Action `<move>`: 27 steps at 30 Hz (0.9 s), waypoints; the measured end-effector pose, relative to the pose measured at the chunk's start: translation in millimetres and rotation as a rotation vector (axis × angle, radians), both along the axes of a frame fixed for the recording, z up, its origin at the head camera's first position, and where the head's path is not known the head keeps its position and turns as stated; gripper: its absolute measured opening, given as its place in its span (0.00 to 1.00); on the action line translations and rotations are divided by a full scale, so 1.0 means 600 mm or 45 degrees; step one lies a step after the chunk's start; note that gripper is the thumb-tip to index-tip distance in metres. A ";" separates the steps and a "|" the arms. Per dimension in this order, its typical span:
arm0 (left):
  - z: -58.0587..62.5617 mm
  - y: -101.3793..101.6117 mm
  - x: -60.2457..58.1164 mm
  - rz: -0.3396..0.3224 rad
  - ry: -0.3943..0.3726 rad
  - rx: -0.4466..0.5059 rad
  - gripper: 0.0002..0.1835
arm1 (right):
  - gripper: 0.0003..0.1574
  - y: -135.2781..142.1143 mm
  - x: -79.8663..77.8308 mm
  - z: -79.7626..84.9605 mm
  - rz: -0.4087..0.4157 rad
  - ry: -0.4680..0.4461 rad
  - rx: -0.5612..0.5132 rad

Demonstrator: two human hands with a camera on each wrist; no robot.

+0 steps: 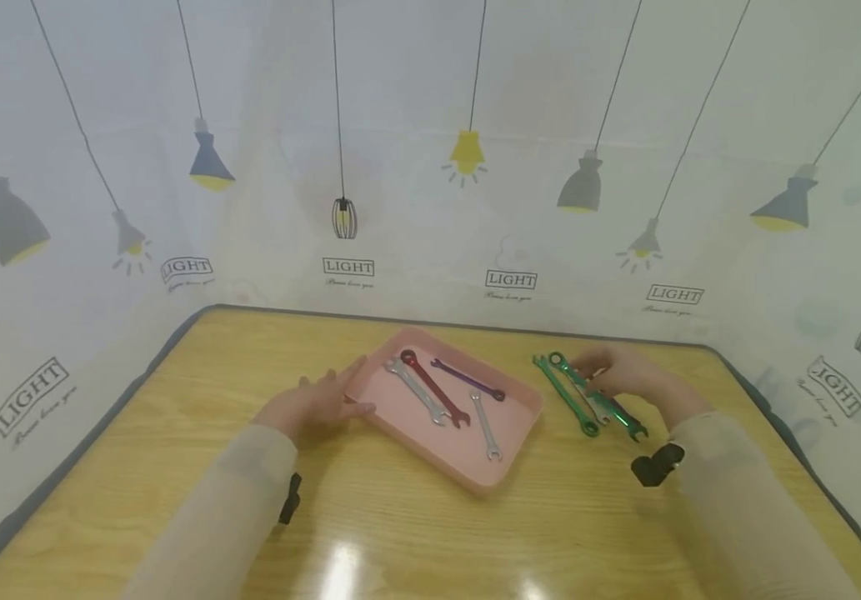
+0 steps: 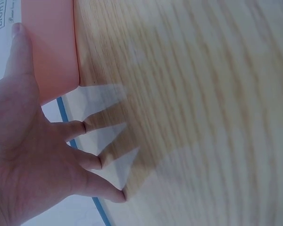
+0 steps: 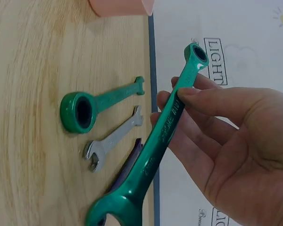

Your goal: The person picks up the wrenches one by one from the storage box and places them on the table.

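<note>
Wrenches (image 1: 436, 392) are lying across a wooden table (image 1: 400, 533), some inside the pink tray (image 1: 460, 454), others to its right. The tray itself is sitting at a slant and holding two silver wrenches (image 1: 417, 392), a red wrench (image 1: 441, 398) and a purple wrench (image 1: 469, 380). To the right of the tray, the right hand (image 1: 618, 372) is holding a bright green wrench (image 3: 153, 148) above a second green wrench (image 3: 115, 95), a loose silver wrench (image 3: 115, 136) and a partly hidden dark wrench (image 3: 126, 167). Handling it well is probably calling for a pinch nearer mid-shaft, since the open-ended side is sticking out far beyond the fingers and could be knocking its neighbours. At the tray's left end, the left hand (image 1: 317, 408) is best pressing lightly, so that nothing is sliding. Its fingers are spreading wide and nearly straight, gripping nothing, with the thumb touching the tray's outer wall. The right thumb and fingers are pinching the bright green wrench toward its ring end.
</note>
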State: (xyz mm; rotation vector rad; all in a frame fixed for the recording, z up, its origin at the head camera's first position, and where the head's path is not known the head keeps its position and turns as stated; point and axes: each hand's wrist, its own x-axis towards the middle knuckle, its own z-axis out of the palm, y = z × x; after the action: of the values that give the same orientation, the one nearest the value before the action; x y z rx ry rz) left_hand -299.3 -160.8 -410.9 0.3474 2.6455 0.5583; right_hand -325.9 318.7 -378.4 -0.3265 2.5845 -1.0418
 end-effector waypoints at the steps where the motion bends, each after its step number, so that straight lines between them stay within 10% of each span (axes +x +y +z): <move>1: 0.001 0.001 0.000 -0.010 0.010 -0.004 0.48 | 0.29 0.005 -0.001 -0.002 -0.019 0.005 -0.006; 27: -0.034 -0.005 -0.030 -0.009 -0.004 -0.006 0.51 | 0.30 0.082 -0.016 -0.055 -0.400 -0.012 -0.099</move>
State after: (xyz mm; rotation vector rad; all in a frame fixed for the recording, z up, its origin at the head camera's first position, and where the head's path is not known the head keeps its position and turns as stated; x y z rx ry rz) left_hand -317.4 -164.1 -431.1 0.3543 2.6414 0.5494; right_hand -335.6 367.8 -411.3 0.0711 2.6469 -1.2450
